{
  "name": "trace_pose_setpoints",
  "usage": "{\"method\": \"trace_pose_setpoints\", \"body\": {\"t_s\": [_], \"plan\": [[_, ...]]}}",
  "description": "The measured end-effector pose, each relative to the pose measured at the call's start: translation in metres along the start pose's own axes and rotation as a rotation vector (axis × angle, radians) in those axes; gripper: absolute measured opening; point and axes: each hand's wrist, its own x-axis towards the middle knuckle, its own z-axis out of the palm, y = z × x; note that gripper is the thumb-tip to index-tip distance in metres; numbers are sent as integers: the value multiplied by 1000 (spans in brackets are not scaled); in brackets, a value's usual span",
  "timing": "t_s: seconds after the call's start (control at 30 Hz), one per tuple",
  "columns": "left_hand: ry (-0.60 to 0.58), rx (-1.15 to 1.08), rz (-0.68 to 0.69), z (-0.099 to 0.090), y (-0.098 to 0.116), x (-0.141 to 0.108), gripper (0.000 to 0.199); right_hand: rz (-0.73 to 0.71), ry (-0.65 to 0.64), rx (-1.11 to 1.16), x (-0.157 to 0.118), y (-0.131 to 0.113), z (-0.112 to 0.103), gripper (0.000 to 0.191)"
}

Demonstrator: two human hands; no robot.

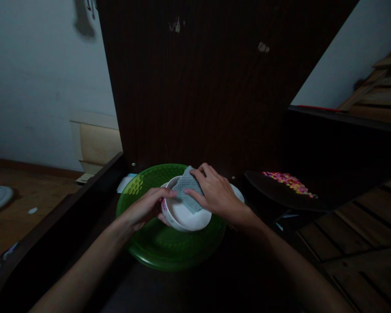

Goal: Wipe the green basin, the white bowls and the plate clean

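Observation:
A white bowl with a pink flower pattern on its outside is tilted above a green plastic basin. My left hand is closed on the bowl's left side, its thumb over the rim. A grey-green textured cloth lies against the bowl's inside and over its far rim. My right hand grips this cloth, thumb and fingers pressing it to the bowl. Another white dish shows partly behind my right wrist; the rest of it is hidden.
A dark wooden panel rises behind the basin. To the right, a dark shelf carries small pink and yellow pieces. A dark raised edge runs along the left, and wooden slats stand at the lower right.

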Motion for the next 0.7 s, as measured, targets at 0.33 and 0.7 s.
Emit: {"method": "trace_pose_setpoints", "body": {"t_s": [0.33, 0.7], "plan": [[33, 154, 43, -3, 3, -9, 21, 47, -405, 141, 2, -1, -3, 44], [-25, 114, 31, -10, 9, -4, 40, 71, -241, 293, 9, 1, -1, 24]]}}
